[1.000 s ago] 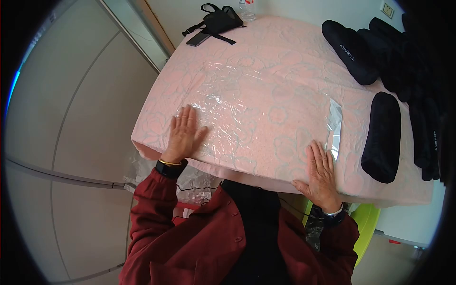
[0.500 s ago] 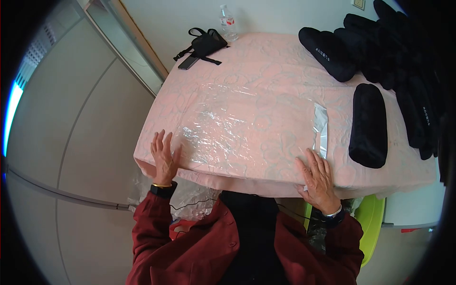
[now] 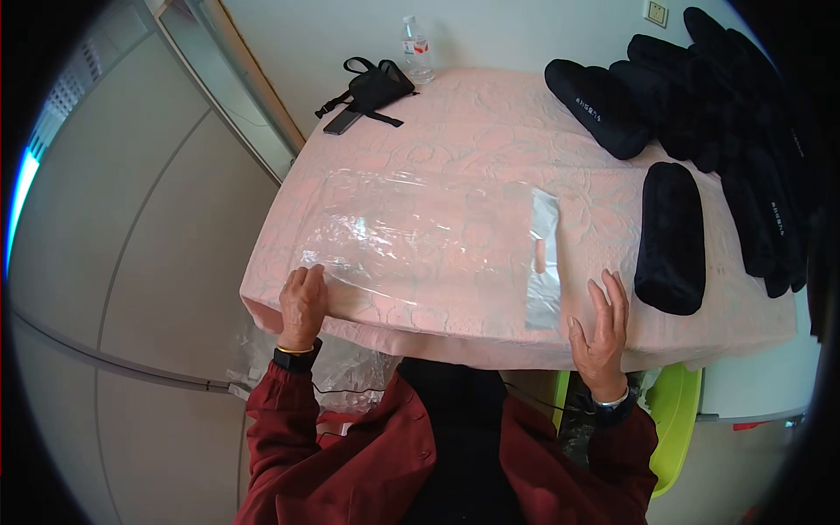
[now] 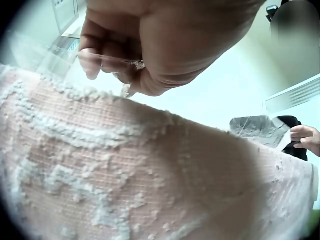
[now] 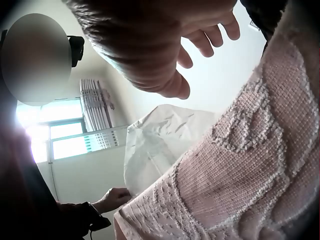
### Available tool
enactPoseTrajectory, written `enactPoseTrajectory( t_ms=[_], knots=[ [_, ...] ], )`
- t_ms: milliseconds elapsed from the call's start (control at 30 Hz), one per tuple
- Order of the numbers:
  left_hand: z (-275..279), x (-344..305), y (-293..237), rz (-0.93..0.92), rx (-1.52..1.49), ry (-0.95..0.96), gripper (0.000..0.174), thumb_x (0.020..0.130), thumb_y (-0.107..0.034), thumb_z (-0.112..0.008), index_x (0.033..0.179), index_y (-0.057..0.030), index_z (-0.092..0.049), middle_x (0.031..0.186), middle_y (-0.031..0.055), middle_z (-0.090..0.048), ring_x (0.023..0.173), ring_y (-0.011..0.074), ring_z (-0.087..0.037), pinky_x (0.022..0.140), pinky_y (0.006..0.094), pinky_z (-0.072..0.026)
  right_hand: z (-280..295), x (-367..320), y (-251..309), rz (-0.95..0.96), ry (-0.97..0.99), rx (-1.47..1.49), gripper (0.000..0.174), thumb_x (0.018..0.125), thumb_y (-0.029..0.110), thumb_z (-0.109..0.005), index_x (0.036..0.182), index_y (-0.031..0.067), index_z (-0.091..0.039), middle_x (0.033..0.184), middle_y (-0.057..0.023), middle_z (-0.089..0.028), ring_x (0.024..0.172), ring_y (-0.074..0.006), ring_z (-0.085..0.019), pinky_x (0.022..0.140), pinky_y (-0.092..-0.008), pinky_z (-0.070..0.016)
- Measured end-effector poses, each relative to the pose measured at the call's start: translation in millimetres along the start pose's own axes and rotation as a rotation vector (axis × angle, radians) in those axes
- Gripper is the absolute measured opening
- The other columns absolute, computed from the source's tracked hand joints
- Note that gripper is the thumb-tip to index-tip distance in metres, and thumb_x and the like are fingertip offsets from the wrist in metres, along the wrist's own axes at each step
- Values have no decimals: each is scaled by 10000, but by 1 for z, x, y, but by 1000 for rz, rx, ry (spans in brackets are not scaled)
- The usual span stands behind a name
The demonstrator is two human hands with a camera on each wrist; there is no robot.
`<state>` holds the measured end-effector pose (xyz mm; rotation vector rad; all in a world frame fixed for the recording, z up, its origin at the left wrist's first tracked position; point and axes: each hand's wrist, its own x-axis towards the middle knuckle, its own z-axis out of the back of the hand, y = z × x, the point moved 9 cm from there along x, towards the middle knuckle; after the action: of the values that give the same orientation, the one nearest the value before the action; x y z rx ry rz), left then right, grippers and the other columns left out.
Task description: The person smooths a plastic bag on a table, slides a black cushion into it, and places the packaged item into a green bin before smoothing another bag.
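A clear plastic bag (image 3: 411, 236) lies on the pink patterned tablecloth (image 3: 490, 109). Its white end strip, with a handle slot, faces right. At the bag's near left corner my left hand (image 3: 303, 304) pinches the film; the left wrist view shows clear plastic between thumb and curled fingers of that hand (image 4: 145, 50). My right hand (image 3: 602, 337) is just right of the white strip, fingers spread and holding nothing. Those fingers are also loosely extended above the cloth in the right wrist view. A black cylindrical cushion (image 3: 670, 241) lies beyond the right hand.
More black cushions (image 3: 665, 96) are piled at the back right. A black strap bag (image 3: 381, 87), a phone (image 3: 342, 121) and a water bottle (image 3: 417, 52) stand at the back left. A green bin (image 3: 678, 429) is below the table's right front edge.
My left hand has gone from flat on the bag to pinching its near left corner. The bag has shifted left and its white strip lies flatter. My right hand has come off it.
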<state>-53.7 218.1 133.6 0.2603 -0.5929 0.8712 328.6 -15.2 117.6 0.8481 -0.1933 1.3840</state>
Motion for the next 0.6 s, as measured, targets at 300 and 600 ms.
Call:
enactPoseTrajectory(
  t_ms=[300,600],
  knots=[
    [-13,-7,-136,-93,-359,199,309,831,-2,-659,1139,-24,-648,764,125,-567,678,316,-615,585,420,-505,-48,-4,35,-76,33,473,561,825,-10,-684,1355,-53,-504,1248,-231,-589,1103,-369,-603,956,-451,-491],
    [-16,-19,-244,-368,-999,385,360,825,26,-691,1182,-7,-652,1105,176,-651,939,332,-670,779,382,-560,-76,2,34,-248,75,595,491,861,-55,-639,1338,-24,-528,1019,-157,-632,808,-248,-647,717,-358,-523]
  ],
)
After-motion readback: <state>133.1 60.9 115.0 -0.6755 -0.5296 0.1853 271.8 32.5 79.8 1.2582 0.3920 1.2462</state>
